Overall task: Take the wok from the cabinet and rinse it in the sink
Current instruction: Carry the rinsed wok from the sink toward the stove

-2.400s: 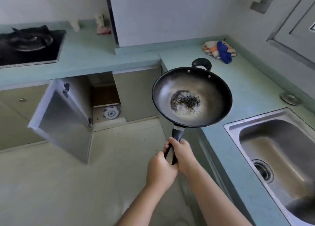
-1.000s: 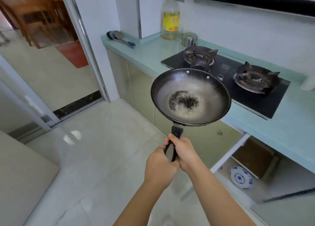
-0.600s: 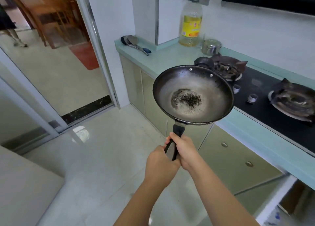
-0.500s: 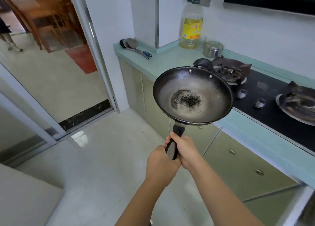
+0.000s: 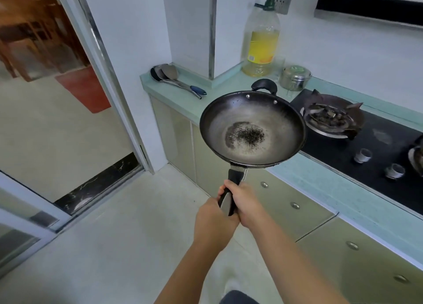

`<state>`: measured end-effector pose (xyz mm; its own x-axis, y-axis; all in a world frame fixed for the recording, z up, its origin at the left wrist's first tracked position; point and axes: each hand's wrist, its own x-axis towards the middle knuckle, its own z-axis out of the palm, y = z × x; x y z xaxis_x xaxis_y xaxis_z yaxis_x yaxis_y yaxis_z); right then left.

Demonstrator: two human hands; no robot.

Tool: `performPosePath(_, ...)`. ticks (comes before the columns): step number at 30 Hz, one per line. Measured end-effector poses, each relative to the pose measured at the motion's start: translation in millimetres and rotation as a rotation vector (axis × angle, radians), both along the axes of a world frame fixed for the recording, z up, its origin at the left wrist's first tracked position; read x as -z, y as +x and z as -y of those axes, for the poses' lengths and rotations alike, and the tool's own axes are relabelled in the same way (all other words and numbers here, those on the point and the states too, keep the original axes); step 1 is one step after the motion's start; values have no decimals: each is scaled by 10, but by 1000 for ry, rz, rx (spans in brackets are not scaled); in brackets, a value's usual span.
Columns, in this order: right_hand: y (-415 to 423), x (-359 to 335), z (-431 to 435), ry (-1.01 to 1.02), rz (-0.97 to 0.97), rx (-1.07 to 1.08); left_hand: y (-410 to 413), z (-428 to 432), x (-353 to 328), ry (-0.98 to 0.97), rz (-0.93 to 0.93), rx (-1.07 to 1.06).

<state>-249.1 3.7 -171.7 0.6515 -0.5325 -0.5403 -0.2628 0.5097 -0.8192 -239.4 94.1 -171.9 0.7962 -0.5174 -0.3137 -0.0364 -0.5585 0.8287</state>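
Note:
I hold a dark metal wok (image 5: 281, 122) level in front of me, above the floor and the front edge of the counter. Black specks lie in a patch at its bottom. Its black long handle points toward me. My right hand (image 5: 248, 203) grips the handle higher up, and my left hand (image 5: 211, 219) is wrapped around its near end. A small black loop handle sits on the far rim. The sink and the cabinet are out of view.
A pale green counter (image 5: 320, 187) with closed drawers runs along the right. On it sit a black gas hob (image 5: 343, 141), an oil bottle (image 5: 261, 40), a steel tin (image 5: 295, 78) and spatulas (image 5: 174, 78). An open doorway (image 5: 45, 97) is at the left.
My view has swung left, away from the sink and the open cabinet, onto the hob and the doorway. The wok stays in the same two-handed grip in front of me.

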Motion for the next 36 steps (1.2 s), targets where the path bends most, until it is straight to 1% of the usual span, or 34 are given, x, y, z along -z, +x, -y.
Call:
performPosePath(5, 631, 90, 320, -6, -14, 17, 643, 309, 38, 14, 11, 37)
performPosePath(11, 1499, 91, 906, 9, -18, 55, 1571, 910, 5, 56, 39, 92)
performPosePath(17, 2138, 142, 1505, 27, -34, 103, 2240, 1509, 55, 31, -12, 117)
performPosePath(25, 2616, 292, 1909, 118, -21, 205, 2777, 1936, 234, 58, -47, 190)
performPosePath(29, 2753, 375, 2019, 110, -40, 241, 2944, 2060, 348, 72, -105, 206)
performPosePath(36, 2926, 355, 2206, 103, -14, 275, 3189, 2282, 353, 88, -88, 248)
